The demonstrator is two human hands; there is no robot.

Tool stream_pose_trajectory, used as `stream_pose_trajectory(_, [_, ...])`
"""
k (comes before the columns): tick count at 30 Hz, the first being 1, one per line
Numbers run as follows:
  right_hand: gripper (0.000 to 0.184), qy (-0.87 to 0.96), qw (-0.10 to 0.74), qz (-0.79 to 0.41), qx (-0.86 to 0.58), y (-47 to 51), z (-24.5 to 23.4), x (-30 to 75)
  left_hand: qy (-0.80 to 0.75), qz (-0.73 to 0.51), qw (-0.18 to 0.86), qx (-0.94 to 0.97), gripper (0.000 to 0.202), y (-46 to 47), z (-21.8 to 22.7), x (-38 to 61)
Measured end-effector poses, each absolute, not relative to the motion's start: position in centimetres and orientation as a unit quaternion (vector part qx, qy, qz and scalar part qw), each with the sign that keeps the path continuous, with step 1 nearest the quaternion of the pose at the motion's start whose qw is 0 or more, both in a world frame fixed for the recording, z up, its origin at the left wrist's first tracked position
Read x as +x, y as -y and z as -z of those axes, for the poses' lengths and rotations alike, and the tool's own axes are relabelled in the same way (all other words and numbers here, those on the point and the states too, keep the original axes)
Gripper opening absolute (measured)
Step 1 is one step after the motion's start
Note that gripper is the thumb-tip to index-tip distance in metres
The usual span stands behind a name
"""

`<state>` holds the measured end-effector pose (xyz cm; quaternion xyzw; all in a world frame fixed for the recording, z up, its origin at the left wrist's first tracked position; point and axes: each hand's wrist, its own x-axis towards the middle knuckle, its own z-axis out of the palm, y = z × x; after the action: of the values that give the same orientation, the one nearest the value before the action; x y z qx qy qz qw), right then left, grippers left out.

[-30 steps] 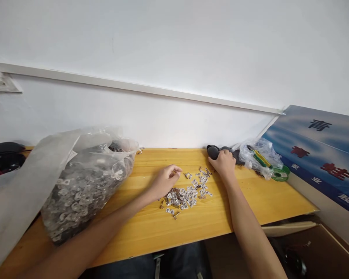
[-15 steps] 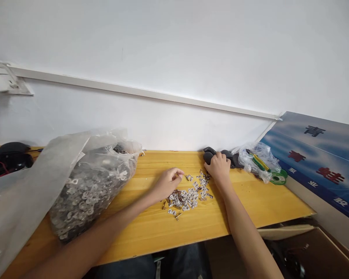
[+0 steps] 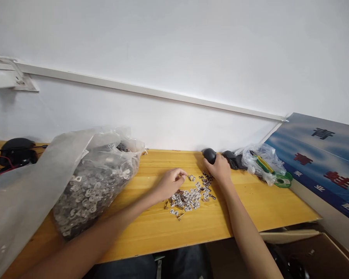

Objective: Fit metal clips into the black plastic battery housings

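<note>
On the wooden table, my left hand [image 3: 172,183] is closed, its thumb and index finger pinched together. Small metal tabs [image 3: 191,178] lie right beside those fingertips; whether one is between them I cannot make out. Below and to the right spreads a loose pile of small silver metal tabs [image 3: 189,199], some darker. My right hand [image 3: 221,169] is wrapped round a black rounded plastic part [image 3: 209,155] near the back of the table. Its smooth dome faces up and left, while the palm hides the remainder. Another black part [image 3: 233,159] lies just right of that hand.
A large clear plastic bag [image 3: 95,182] full of metal tabs stands on the left. Black parts with wires [image 3: 19,151] sit behind it. At right are a plastic bag [image 3: 250,159], a yellow-green tool [image 3: 264,164], a green spool [image 3: 283,180] and an open cardboard box [image 3: 331,255] below.
The black part under my right hand has turned, so its rounded dome now shows where a flat arm stuck out before. My left hand keeps its pinch. The whole view has shifted slightly.
</note>
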<state>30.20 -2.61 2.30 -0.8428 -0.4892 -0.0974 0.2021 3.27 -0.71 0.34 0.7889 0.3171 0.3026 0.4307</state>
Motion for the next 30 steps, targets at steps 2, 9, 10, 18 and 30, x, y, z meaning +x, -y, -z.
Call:
stream_pose_trajectory(2, [0.059,0.469,0.265,0.106,-0.836,2.6,-2.5,31.3,-0.317,-0.301,0.430,0.790,0.026,0.7,-0.3,3.3])
stream_pose_trajectory(9, [0.068,0.408,0.333,0.054,-0.848,1.5,-1.7,35.0,-0.307,-0.295,0.422,0.800,0.028,0.8,-0.2,3.2])
stream_pose_trajectory(10, [0.069,0.414,0.316,0.045,-0.852,1.3,-1.5,35.0,-0.307,-0.293,0.425,0.800,0.028,0.8,-0.2,3.2])
stream_pose_trajectory(18, [0.083,0.468,0.213,0.031,-0.857,0.5,-0.7,33.8,-0.301,-0.281,0.410,0.814,0.030,0.4,0.2,3.3])
stream_pose_trajectory(30, [0.072,0.397,0.364,0.113,-0.835,1.6,-1.3,37.5,-0.298,-0.271,0.415,0.816,0.026,0.4,-0.1,3.3])
